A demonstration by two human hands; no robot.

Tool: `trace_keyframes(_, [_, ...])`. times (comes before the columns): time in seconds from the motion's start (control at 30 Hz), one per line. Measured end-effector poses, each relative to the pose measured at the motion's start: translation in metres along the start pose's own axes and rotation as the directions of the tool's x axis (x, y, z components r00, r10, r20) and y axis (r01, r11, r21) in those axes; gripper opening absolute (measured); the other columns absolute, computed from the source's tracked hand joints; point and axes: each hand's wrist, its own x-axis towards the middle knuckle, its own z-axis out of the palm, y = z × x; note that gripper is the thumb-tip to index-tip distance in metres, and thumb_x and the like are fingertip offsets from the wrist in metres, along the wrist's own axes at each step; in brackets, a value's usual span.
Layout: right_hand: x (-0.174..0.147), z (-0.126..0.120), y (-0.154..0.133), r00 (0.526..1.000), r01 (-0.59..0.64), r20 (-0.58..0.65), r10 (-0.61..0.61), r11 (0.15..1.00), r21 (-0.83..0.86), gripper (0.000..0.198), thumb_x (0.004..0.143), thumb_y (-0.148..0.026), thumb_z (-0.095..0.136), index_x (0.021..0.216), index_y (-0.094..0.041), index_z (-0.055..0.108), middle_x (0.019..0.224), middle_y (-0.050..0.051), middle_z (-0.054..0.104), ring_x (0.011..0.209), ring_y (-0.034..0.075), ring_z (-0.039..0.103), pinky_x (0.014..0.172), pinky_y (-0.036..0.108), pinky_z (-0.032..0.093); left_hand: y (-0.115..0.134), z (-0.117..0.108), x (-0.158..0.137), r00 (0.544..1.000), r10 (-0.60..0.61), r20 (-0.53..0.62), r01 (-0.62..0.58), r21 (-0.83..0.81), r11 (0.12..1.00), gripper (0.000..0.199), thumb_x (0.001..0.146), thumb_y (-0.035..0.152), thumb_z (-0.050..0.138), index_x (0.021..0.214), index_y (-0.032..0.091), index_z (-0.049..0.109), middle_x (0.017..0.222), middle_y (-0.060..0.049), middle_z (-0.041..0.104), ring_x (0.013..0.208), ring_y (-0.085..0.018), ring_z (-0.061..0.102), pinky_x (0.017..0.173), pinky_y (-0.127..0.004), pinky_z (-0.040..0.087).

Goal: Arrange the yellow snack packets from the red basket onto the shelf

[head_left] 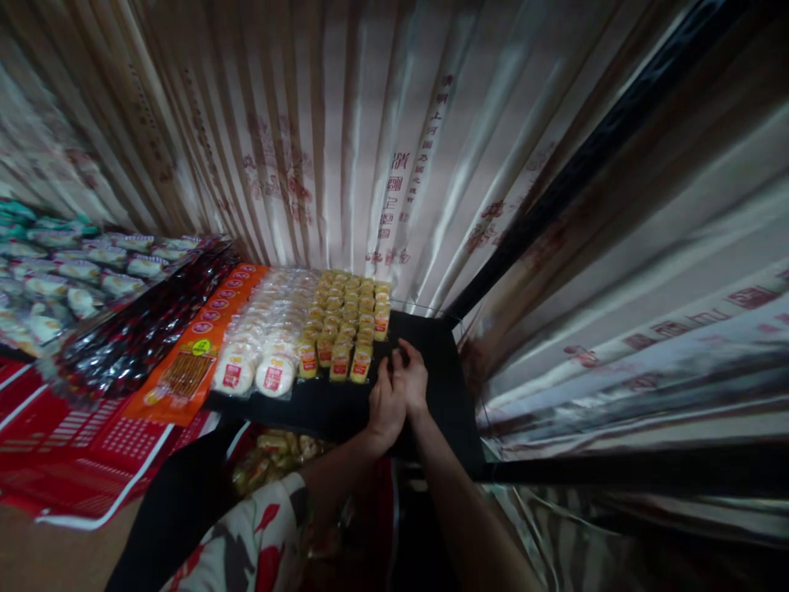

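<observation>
Fingers (383,376): cannot tell if pinching | yellow packets (348,314): just left, on black surface (432,339)

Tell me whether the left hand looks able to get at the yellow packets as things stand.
Probably yes: the left hand is close beside the nearest yellow packets on the black surface, with nothing visible in between, and the right hand, on its other side, does not block that way.
</observation>
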Motion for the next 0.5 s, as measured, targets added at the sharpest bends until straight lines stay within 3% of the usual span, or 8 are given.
trace_keyframes(0.13, [-0.053,-0.008,-0.009,1.000,-0.022,-0.003,0.022,0.995,0.096,0.040,0.080,-0.039,0.044,0.108,-0.014,0.060,0.106,0.012,0.063,0.089,0.020,0.062,0.081,0.034,0.049,-0.028,-0.015,-0.040,0.987,0.154,0.054,-0.155,0.016,0.988,0.043,0.090,0.027,0.032,0.131,0.016,0.042,0.126,-0.010,0.056,0.112,-0.020,0.055,0.098,-0.032,0.041])
trace_keyframes(0.23, [-0.096,-0.016,-0.013,0.998,0.055,0.016,-0.059,0.984,0.171,0.034,0.084,-0.034,0.041,0.106,-0.017,0.060,0.103,0.009,0.063,0.083,0.017,0.063,0.076,0.031,0.050,-0.052,-0.031,-0.074,0.948,0.296,0.119,-0.298,-0.002,0.955,0.043,0.091,0.031,0.030,0.130,0.018,0.041,0.128,-0.009,0.055,0.112,-0.019,0.055,0.097,-0.031,0.042])
trace_keyframes(0.37, [-0.152,-0.026,-0.011,0.987,0.151,0.030,-0.159,0.972,0.182,0.028,0.084,-0.029,0.043,0.102,-0.021,0.062,0.097,0.005,0.064,0.080,0.016,0.063,0.075,0.030,0.050,-0.081,-0.052,-0.116,0.905,0.358,0.231,-0.368,0.002,0.930,0.048,0.092,0.038,0.028,0.133,0.016,0.036,0.130,-0.010,0.052,0.114,-0.020,0.053,0.096,-0.034,0.042])
trace_keyframes(0.43, [-0.176,-0.028,-0.004,0.987,0.144,0.043,-0.152,0.979,0.143,0.028,0.084,-0.026,0.041,0.098,-0.021,0.065,0.097,0.006,0.065,0.084,0.016,0.063,0.077,0.030,0.050,-0.098,-0.059,-0.130,0.879,0.383,0.285,-0.402,0.010,0.916,0.049,0.092,0.039,0.027,0.134,0.015,0.036,0.133,-0.011,0.049,0.119,-0.020,0.049,0.100,-0.035,0.039])
trace_keyframes(0.5, [-0.194,-0.027,0.005,0.986,0.094,0.134,-0.102,0.994,0.060,0.031,0.082,-0.022,0.038,0.093,-0.021,0.067,0.097,0.006,0.067,0.089,0.018,0.062,0.080,0.032,0.049,-0.114,-0.064,-0.139,0.892,0.329,0.311,-0.364,0.058,0.930,0.049,0.092,0.039,0.028,0.134,0.015,0.037,0.133,-0.012,0.050,0.118,-0.021,0.050,0.100,-0.035,0.038])
